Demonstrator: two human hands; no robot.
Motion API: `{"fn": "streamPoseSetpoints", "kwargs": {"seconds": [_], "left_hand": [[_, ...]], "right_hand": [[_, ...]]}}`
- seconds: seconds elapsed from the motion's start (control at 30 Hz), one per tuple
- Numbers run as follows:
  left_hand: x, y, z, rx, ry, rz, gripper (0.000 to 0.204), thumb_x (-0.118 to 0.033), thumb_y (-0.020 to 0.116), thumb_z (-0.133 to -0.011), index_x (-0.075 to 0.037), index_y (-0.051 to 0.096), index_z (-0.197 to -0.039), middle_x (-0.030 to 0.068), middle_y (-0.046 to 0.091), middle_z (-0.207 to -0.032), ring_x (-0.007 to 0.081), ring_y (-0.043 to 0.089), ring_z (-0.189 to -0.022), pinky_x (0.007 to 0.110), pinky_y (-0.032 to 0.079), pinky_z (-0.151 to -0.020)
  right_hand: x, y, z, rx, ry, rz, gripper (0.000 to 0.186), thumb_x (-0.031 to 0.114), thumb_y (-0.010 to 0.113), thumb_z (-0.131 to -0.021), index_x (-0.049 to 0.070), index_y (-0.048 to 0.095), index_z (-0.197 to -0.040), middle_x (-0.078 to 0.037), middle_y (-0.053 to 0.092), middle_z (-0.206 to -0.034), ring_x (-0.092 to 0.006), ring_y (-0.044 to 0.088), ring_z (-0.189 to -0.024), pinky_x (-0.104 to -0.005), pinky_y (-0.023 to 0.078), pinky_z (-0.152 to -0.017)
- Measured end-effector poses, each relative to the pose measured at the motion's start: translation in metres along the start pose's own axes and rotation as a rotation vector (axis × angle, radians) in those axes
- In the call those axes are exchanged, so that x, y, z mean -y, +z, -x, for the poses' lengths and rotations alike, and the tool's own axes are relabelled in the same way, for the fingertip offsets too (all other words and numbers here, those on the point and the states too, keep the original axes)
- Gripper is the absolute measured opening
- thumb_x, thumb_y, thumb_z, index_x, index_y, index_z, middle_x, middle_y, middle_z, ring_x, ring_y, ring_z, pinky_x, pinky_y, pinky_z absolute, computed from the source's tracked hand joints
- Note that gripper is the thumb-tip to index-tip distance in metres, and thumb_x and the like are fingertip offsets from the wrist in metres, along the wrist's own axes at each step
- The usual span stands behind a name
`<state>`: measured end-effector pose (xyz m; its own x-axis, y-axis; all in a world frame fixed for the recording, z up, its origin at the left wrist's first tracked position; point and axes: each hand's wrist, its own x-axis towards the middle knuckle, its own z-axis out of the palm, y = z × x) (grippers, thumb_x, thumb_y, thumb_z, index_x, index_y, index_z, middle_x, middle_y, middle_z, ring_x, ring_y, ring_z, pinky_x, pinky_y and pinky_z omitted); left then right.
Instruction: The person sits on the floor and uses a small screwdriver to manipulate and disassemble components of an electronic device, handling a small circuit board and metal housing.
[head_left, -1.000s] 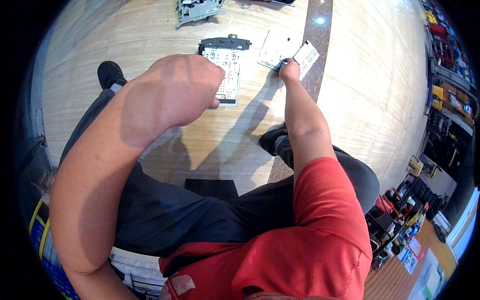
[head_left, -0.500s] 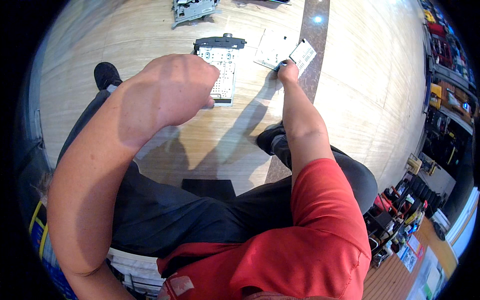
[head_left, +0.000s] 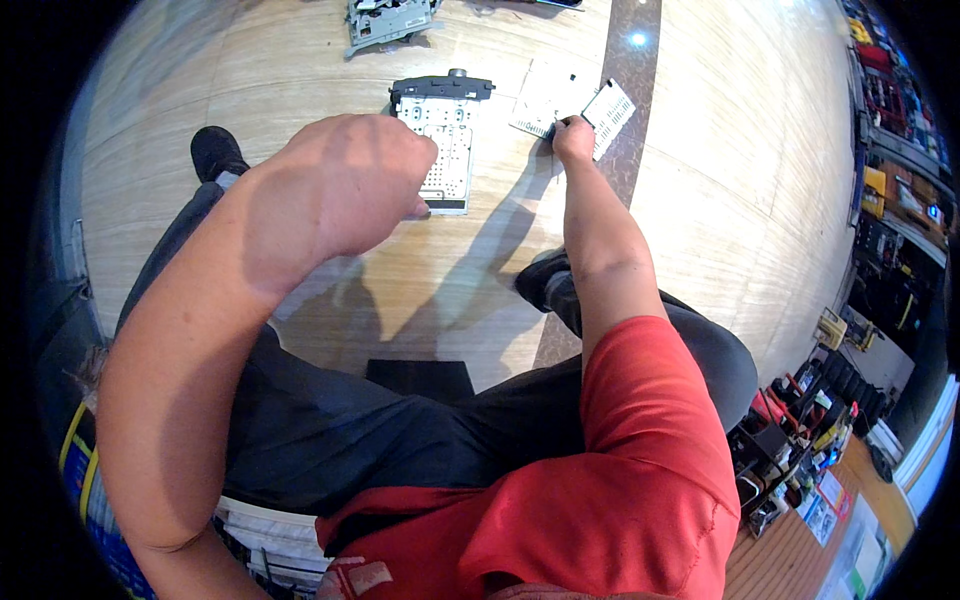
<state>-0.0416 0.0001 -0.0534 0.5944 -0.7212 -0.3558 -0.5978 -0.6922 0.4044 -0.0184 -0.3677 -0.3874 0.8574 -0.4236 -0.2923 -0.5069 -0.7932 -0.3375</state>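
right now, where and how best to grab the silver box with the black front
Probably by the right long edge of the silver box, coming from the right: that edge is straight and uncovered, while the left grip hides much of the left side. The black front has a projecting knob, likely making it less handy.

At the left hand's [head_left: 345, 180] fingers, the silver metal unit [head_left: 455, 150] bars the way rightward; its black front [head_left: 440, 88] stands beyond them. Between unit and right hand [head_left: 573, 140] runs a passable strip of floor [head_left: 500, 190]. Pale plates [head_left: 545, 88] crowd the right fingers' far side; farther right lies open floor. Bodyward, a shoe [head_left: 540, 280] obstructs.
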Motion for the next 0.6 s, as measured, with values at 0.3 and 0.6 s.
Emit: {"fn": "streamPoseSetpoints", "kwargs": {"seconds": [0.3, 0.6], "left_hand": [[0.000, -0.002, 0.002, -0.014, -0.003, 0.036, 0.030, -0.016, 0.077, -0.081, 0.001, 0.062, -0.101, 0.0198, 0.068, -0.094, 0.0366, 0.066, -0.093, 0.044, 0.054, -0.084], [0.003, -0.004, 0.002, 0.006, -0.002, 0.026, 0.030, -0.016, 0.076, -0.083, 0.001, 0.062, -0.102, 0.0198, 0.067, -0.095, 0.0371, 0.066, -0.095, 0.044, 0.053, -0.085]], "right_hand": [[0.009, 0.001, 0.002, 0.014, 0.023, 0.058, 0.027, 0.022, 0.066, -0.086, -0.001, 0.074, -0.100, -0.026, 0.071, -0.101, -0.0400, 0.067, -0.102, -0.0449, 0.052, -0.091], [0.008, 0.002, -0.005, 0.043, 0.038, 0.115, 0.029, 0.015, 0.058, -0.084, -0.003, 0.074, -0.100, -0.029, 0.069, -0.105, -0.0415, 0.067, -0.102, -0.0452, 0.052, -0.092]]}}
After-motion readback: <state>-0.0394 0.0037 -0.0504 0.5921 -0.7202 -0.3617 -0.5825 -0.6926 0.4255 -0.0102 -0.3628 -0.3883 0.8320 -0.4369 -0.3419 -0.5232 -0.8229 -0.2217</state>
